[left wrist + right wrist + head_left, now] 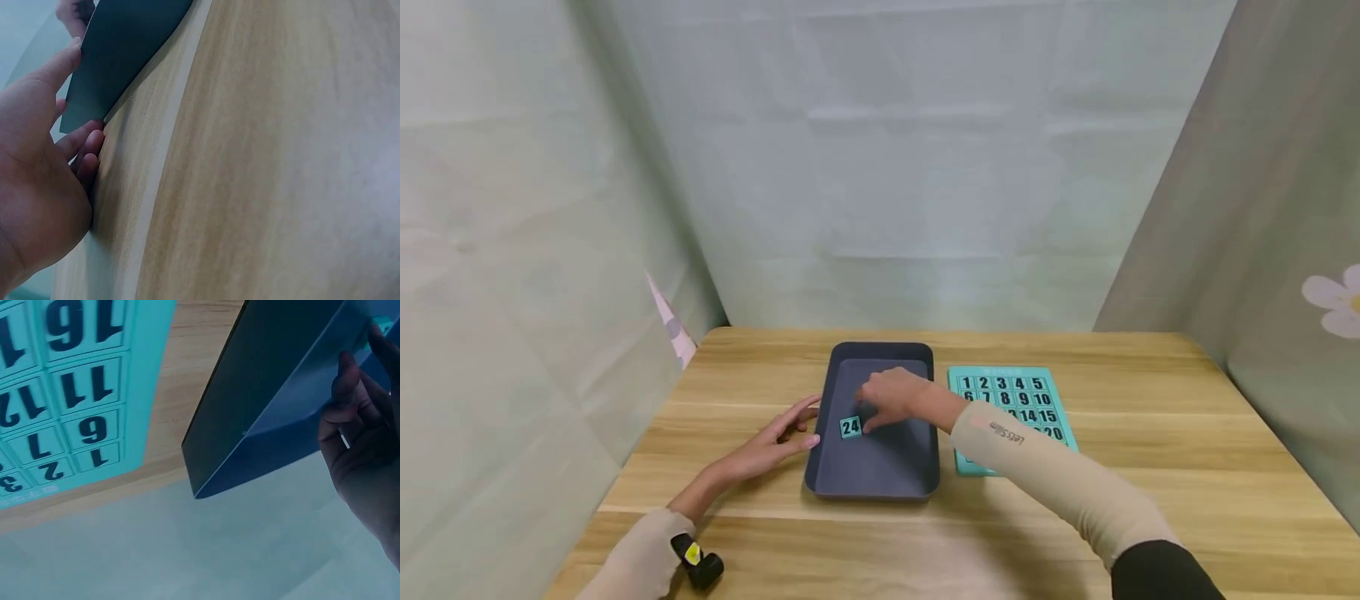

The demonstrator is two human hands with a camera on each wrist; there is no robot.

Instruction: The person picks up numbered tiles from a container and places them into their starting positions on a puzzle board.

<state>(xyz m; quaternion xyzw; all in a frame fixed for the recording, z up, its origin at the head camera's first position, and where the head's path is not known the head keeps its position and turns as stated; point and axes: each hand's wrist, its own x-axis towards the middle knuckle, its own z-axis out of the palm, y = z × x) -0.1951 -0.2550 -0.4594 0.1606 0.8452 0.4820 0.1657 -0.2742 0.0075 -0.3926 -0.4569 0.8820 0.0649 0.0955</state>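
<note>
A dark grey tray (872, 479) lies on the table with a teal number tile (850, 427) marked 24 in it. My right hand (895, 395) reaches down into the tray from the right. Its thumb tip is right at the tile's edge, and its other fingers are bent above the tray floor. In the right wrist view, a fingertip overlaps the small teal tile (380, 326). My left hand (771, 446) rests at the tray's left side, thumb and fingertips against the outer wall (119, 62). A teal number board (1000, 375) lies right of the tray, partly hidden by my right forearm.
The wooden table (737, 367) extends on both sides of the tray. Pale curtains (880, 208) hang behind it and at the sides. A black wrist device (697, 562) is strapped over my left sleeve.
</note>
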